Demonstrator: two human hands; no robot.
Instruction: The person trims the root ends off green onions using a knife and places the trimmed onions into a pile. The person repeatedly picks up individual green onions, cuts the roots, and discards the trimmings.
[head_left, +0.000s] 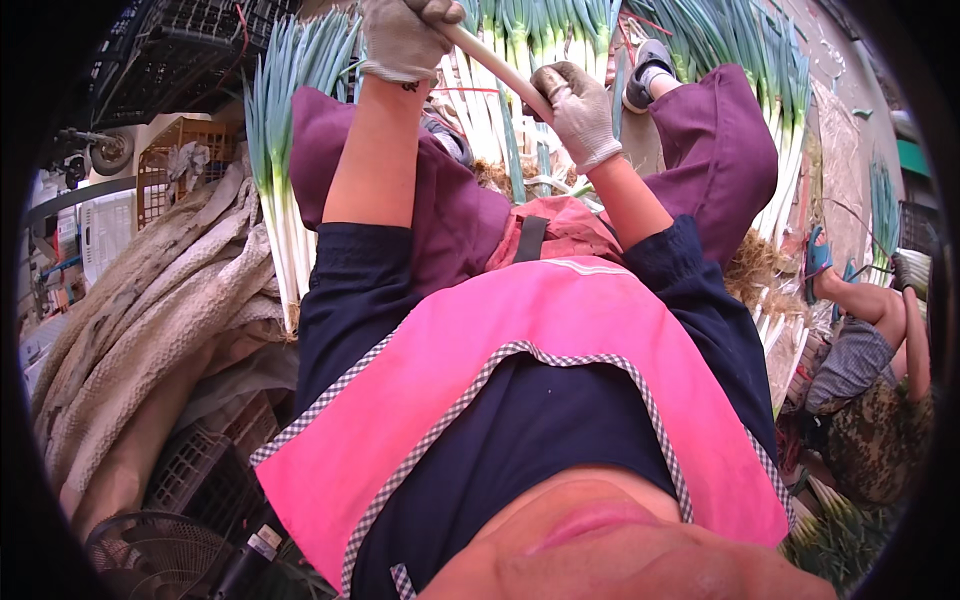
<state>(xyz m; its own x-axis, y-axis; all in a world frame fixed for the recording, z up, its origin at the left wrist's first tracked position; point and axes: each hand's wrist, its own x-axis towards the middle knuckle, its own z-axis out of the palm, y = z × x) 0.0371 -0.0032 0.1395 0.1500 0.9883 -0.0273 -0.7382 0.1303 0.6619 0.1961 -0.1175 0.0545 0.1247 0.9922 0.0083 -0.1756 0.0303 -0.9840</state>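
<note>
A long pale stalk, apparently a green onion (499, 66), slants between my two gloved hands. My left hand (409, 41), in a soiled knit work glove, is closed around its upper end at the top edge of the view. Its lower end meets the fingers of my right hand (577, 112), gloved alike, with the thumb along the stalk. Beneath the hands, between my knees, green onions (476, 112) lie with white stems and roots towards me. Another bundle of green onions (283, 187) lies beside my left knee, and more green onions (780, 157) lie past my right knee.
Black plastic crates (195, 60) stand at upper left, near a yellow crate (184, 154). Woven sacking (165, 300) is heaped at my left. A fan (161, 555) stands at lower left. Another person (862, 367) sits at the far right near more green onions (883, 202).
</note>
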